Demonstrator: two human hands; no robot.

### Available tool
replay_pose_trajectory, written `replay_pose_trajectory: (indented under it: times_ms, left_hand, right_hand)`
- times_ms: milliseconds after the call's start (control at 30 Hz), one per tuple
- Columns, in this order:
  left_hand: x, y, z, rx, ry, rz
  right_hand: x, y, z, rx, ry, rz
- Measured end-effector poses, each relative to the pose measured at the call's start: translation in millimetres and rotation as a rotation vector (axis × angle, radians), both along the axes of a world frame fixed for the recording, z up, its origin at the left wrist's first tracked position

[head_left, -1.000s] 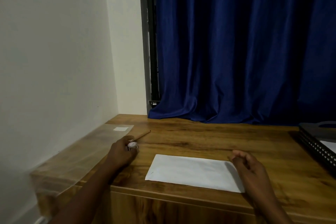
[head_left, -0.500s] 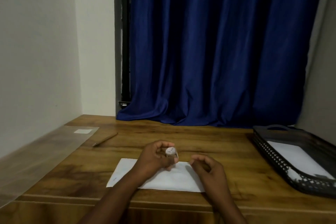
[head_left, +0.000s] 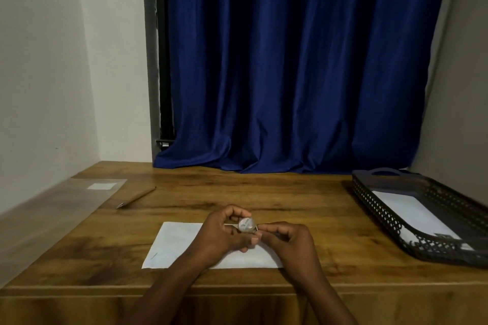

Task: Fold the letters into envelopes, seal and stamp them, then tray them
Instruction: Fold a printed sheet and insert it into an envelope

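A white envelope (head_left: 174,243) lies flat on the wooden desk (head_left: 264,192), near its front edge. Above its right half my left hand (head_left: 224,235) holds a small round white roll (head_left: 247,225) between thumb and fingers. My right hand (head_left: 293,243) is curled beside it, its thumb and forefinger pinched at the roll's right edge. Both hands hide the envelope's middle and right part. A black perforated tray (head_left: 369,200) stands at the right of the desk with a white envelope (head_left: 406,208) lying inside it.
A pencil (head_left: 137,196) lies at an angle at the back left of the desk. Left of it a clear plastic sheet (head_left: 66,200) with a small white label (head_left: 101,186) runs along the wall. A blue curtain (head_left: 290,87) hangs behind the desk.
My left hand carried the roll from the desk's left side to above the envelope. My right hand came in from the right and closed on the roll's edge. The view swung right.
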State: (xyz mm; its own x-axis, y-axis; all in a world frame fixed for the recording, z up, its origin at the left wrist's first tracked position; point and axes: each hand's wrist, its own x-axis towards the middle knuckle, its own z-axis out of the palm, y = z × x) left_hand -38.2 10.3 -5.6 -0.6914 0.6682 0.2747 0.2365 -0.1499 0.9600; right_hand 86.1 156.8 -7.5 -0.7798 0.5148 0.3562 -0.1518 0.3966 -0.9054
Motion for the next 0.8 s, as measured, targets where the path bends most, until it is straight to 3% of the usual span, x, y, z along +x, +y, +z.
replay_pose_trajectory:
  times_ms: [167, 367, 800]
  left_hand:
    - [1.7, -0.2, -0.8, -0.025, 0.053, -0.05]
    - [2.2, 1.8, -0.7, 0.017, -0.016, -0.098]
    - [-0.3, 2.2, -3.1, 0.011, -0.007, -0.065]
  right_hand:
    - [0.1, 1.1, -0.3, 0.026, -0.014, -0.037]
    - [-1.7, 2.8, -0.7, -0.022, -0.024, -0.052]
    - [-2.2, 7.4, -2.9, -0.021, 0.022, -0.049]
